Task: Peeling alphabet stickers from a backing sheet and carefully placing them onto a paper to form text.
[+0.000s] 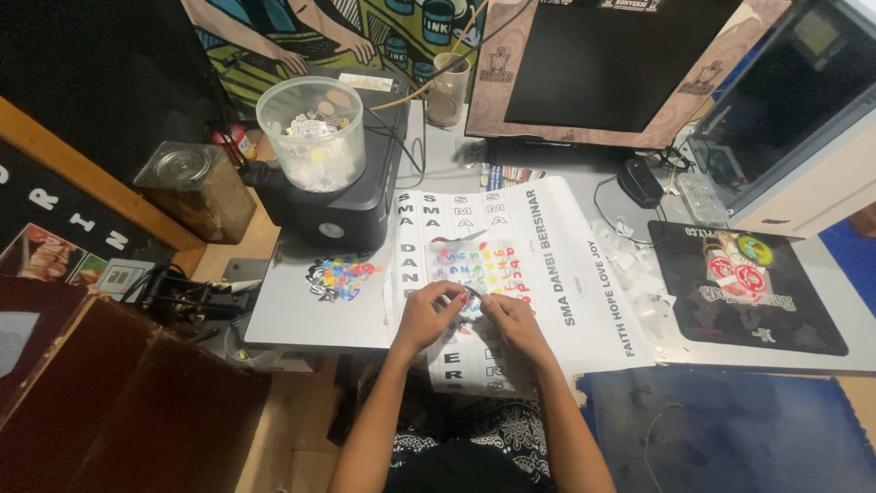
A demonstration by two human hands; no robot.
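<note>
My left hand [425, 315] and my right hand [511, 318] meet over a white printed sheet [547, 265] on the desk. Together their fingertips pinch a small round clear piece [470, 304], too small to identify further. Just beyond the fingers lies a clear sheet of colourful letter and number stickers [479, 265]. A pile of loose colourful letter pieces [339, 277] sits on the desk left of my left hand.
A clear plastic tub [310, 137] stands on a black printer [351, 201] at the left. Behind are a monitor [611, 64], a cup [447, 91] and a black mouse [639, 181]. A black mat [803, 310] with stickers lies at the right, plastic scraps [630, 265] beside it.
</note>
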